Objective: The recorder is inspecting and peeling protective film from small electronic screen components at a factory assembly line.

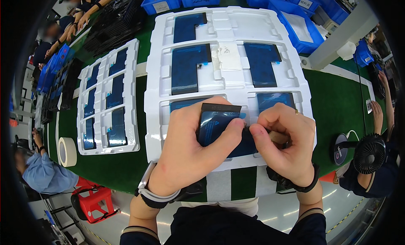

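Observation:
My left hand (179,146) is closed around a flat battery (216,122) in dark blue film with a black top strip, tilted up over the near part of a large white plastic tray (151,93). A small light-blue tab (242,115) sticks out at its right edge, by my left thumb. My right hand (291,139) is close beside it, thumb and fingers pinched together; what they grip is too small to make out. Something beige (278,137) shows among its curled fingers. L-shaped batteries (184,70) lie in the tray's pockets, and part of the near row is hidden by my hands.
On the left, a smaller white tray (134,89) holds several similar batteries, with a tape roll (67,152) nearby. Stacked black trays (112,28) and blue bins (297,28) stand at the back. A grey post (341,34) and black fan (369,153) are on the right.

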`<action>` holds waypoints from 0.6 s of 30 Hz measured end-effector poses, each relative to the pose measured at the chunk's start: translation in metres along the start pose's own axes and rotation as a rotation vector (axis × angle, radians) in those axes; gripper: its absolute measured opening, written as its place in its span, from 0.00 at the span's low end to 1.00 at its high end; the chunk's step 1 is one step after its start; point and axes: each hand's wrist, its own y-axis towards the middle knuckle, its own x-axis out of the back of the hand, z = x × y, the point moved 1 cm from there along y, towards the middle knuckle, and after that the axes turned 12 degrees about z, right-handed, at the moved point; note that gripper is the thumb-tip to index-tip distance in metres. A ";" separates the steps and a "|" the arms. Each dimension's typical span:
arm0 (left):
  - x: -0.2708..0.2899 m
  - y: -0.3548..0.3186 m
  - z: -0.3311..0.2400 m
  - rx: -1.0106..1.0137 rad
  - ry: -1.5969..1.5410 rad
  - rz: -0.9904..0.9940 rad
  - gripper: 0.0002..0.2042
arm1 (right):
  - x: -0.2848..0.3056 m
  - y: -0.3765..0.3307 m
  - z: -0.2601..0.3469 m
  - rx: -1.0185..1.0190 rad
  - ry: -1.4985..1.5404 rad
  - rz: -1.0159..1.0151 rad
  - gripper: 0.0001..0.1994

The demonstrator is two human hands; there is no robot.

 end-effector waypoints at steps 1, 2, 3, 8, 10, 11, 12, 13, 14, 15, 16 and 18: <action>0.000 0.000 0.000 0.008 -0.001 0.000 0.06 | 0.000 0.000 0.000 0.010 -0.006 0.000 0.06; 0.000 -0.001 0.000 0.016 -0.002 0.001 0.06 | -0.001 0.000 0.000 0.009 -0.017 0.003 0.06; 0.000 -0.001 -0.001 0.026 -0.001 -0.001 0.06 | -0.002 0.001 -0.001 0.049 -0.037 -0.016 0.06; -0.001 0.000 0.001 -0.014 0.033 -0.033 0.07 | -0.013 0.003 -0.001 0.131 -0.122 -0.140 0.07; -0.001 0.000 0.002 -0.045 0.039 -0.048 0.08 | -0.014 0.002 0.000 0.136 -0.159 -0.133 0.07; -0.001 0.000 0.002 -0.030 0.023 -0.042 0.08 | -0.013 0.002 0.000 0.121 -0.158 -0.121 0.08; 0.000 0.000 0.003 -0.016 0.007 -0.036 0.08 | -0.011 0.001 0.001 0.144 -0.160 -0.092 0.07; 0.000 0.000 0.003 -0.004 -0.003 -0.028 0.07 | -0.008 0.000 0.001 0.152 -0.150 -0.057 0.07; 0.001 0.000 0.004 0.008 -0.013 -0.021 0.07 | -0.005 0.000 0.001 0.152 -0.135 -0.032 0.07; 0.002 0.000 0.004 0.019 -0.018 -0.015 0.07 | -0.004 -0.001 0.001 0.145 -0.125 -0.024 0.07; 0.003 0.000 0.004 0.042 -0.045 -0.010 0.07 | -0.003 -0.002 0.001 0.130 -0.110 -0.028 0.07; 0.003 -0.001 0.004 0.032 -0.026 -0.006 0.07 | -0.002 -0.002 0.001 0.100 -0.077 -0.027 0.07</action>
